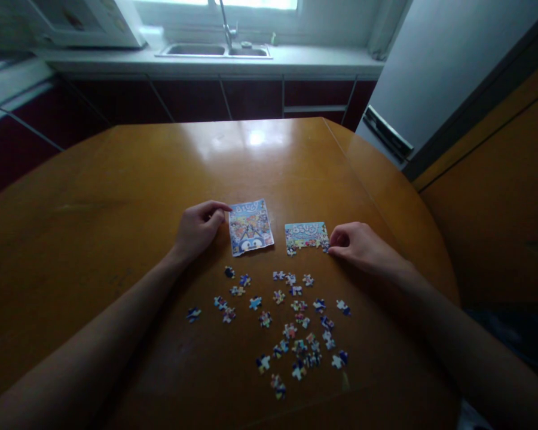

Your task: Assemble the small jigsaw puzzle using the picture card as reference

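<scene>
A creased paper picture sheet (251, 229) with a blue cartoon figure lies on the table, left of a partly assembled jigsaw puzzle (305, 234). My left hand (200, 226) has curled fingers, index fingertip and thumb at the sheet's upper left edge. Thumb and index of my right hand (356, 245) are closed together at the puzzle's lower right corner, on a puzzle piece (326, 246) there, largely hidden by the fingertips. The assembled part shows a lettered top and an uneven lower edge. Nearer to me, loose puzzle pieces (289, 330) are scattered, some overlapping.
The wooden table (170, 167) has a rounded edge on the right. Beyond it stand a counter (323, 55) with a double sink (192, 50) and tap, and dark red cabinets. A light-coloured fridge (452, 65) stands at the right.
</scene>
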`<control>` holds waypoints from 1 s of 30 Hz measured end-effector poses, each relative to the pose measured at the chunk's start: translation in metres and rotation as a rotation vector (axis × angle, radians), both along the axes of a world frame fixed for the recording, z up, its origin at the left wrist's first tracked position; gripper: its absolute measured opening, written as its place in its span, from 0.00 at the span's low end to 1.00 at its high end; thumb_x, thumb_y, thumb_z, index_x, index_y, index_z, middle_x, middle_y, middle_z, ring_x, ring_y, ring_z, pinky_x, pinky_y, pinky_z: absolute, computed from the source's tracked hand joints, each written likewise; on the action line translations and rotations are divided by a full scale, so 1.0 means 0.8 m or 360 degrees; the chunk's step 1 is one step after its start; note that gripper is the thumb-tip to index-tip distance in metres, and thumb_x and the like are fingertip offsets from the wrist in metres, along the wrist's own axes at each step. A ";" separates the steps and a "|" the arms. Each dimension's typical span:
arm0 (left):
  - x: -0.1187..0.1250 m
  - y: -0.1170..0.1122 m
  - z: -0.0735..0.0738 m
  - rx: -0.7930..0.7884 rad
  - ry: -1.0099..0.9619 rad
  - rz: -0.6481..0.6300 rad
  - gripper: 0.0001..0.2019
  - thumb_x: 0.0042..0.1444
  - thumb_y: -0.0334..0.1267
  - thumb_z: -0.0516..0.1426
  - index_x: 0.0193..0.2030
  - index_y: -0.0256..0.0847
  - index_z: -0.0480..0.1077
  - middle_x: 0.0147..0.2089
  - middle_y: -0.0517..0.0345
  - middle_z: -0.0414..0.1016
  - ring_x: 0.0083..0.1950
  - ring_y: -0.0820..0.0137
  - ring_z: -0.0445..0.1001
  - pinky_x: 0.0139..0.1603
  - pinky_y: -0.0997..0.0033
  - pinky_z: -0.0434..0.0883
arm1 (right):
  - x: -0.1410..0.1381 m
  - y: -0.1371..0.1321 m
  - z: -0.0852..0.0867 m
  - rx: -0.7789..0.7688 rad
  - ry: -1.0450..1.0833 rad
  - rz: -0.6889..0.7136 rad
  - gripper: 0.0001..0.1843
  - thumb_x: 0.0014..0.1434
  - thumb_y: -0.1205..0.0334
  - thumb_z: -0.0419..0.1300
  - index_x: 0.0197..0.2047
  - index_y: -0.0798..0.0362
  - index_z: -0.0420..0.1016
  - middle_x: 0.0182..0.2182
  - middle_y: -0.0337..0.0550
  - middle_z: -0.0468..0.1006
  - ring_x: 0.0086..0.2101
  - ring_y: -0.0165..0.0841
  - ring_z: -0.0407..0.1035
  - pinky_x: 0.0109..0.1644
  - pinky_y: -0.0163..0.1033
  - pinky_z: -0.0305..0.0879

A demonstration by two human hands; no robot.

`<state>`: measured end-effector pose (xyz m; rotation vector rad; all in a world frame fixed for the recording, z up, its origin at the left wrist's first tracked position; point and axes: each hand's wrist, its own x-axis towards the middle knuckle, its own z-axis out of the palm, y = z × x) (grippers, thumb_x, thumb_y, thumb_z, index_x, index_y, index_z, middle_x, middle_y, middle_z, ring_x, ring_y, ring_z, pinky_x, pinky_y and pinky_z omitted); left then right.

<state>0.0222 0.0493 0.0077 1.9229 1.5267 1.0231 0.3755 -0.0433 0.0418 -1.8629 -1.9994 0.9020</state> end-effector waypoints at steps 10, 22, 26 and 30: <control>0.001 0.000 0.001 0.0001 0.0023 0.0017 0.12 0.56 0.40 0.55 0.38 0.41 0.79 0.28 0.59 0.75 0.26 0.73 0.67 0.27 0.73 0.63 | -0.002 0.004 -0.011 0.0099 0.0027 -0.0035 0.03 0.56 0.64 0.65 0.31 0.53 0.80 0.28 0.43 0.81 0.28 0.32 0.73 0.32 0.37 0.64; 0.000 0.000 0.001 -0.0016 0.0025 0.0014 0.12 0.56 0.40 0.55 0.39 0.40 0.79 0.27 0.60 0.75 0.26 0.73 0.67 0.27 0.74 0.63 | 0.002 0.010 -0.008 0.0263 0.0023 -0.0149 0.06 0.57 0.66 0.61 0.34 0.54 0.80 0.30 0.44 0.81 0.31 0.34 0.73 0.36 0.37 0.66; 0.001 -0.001 0.002 -0.0005 0.0035 0.0016 0.12 0.56 0.40 0.55 0.38 0.40 0.79 0.28 0.60 0.75 0.26 0.72 0.68 0.28 0.73 0.63 | 0.006 0.013 -0.023 0.0382 0.0050 -0.0087 0.09 0.59 0.66 0.62 0.42 0.54 0.81 0.40 0.48 0.78 0.36 0.34 0.73 0.42 0.39 0.70; 0.002 -0.001 0.002 -0.0010 0.0027 0.0024 0.12 0.55 0.41 0.55 0.38 0.40 0.79 0.28 0.60 0.75 0.26 0.72 0.68 0.28 0.74 0.63 | 0.010 0.013 -0.031 0.0389 0.0060 0.0034 0.13 0.63 0.66 0.59 0.49 0.53 0.81 0.44 0.50 0.75 0.39 0.35 0.72 0.47 0.43 0.71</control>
